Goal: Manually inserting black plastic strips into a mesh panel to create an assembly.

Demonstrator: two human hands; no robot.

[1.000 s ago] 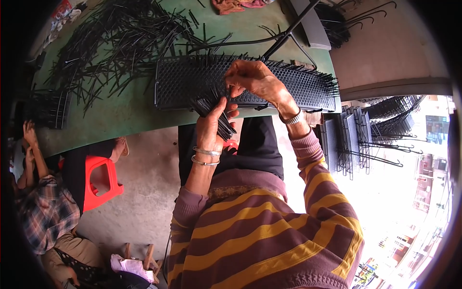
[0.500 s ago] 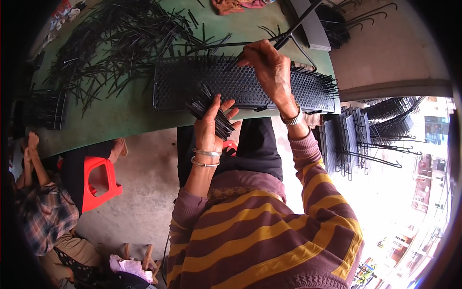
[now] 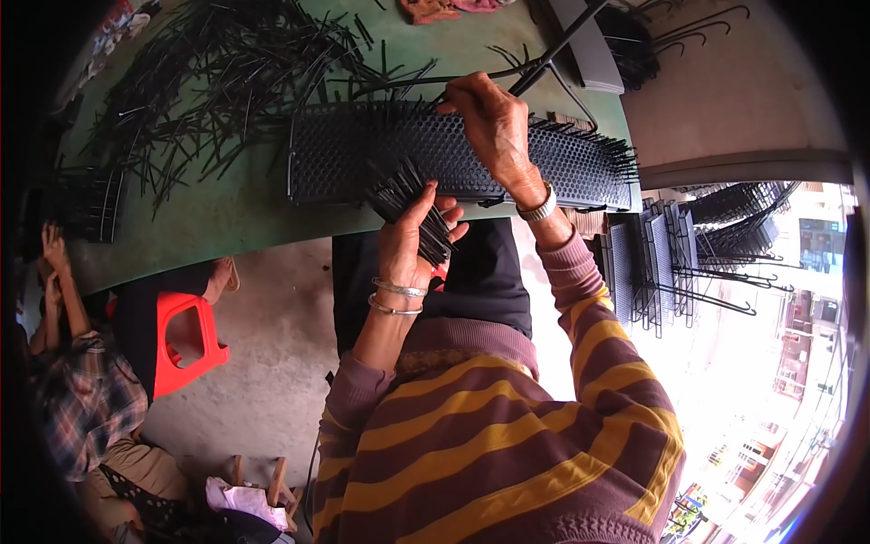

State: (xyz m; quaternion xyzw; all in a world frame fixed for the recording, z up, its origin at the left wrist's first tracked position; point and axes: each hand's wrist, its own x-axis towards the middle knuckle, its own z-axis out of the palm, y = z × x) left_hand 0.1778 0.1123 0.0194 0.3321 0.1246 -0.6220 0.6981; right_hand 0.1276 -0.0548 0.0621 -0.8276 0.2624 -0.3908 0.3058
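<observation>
Long black perforated panel (image 3: 449, 150): lies lengthwise along the near edge of the green surface (image 3: 217, 231), in front of the person. Short black strips (image 3: 618, 156) project along its far edge, most densely toward the right end. Left grip (image 3: 406, 247): closed around a bundle of thin black strips (image 3: 397, 195), its upper ends fanned over the panel's near side. Right grip (image 3: 497, 131): positioned over the panel's far edge, right of the bundle, fingers curled; whether the fingertips are closed on a strip cannot be told. Two bangles (image 3: 397, 299) are worn on the left wrist, a pale metal band (image 3: 541, 204) on the right. A dark rod frame (image 3: 555, 53) stands beyond the panel. A large heap of loose black strips (image 3: 236, 63) covers the far left of the surface; reddish cloth (image 3: 435, 9) lies at its far side. To the left, a co-worker in a plaid shirt (image 3: 91, 399) is near a red stool (image 3: 214, 340). To the right, below surface level, black mesh racks (image 3: 657, 263) are grouped together.
</observation>
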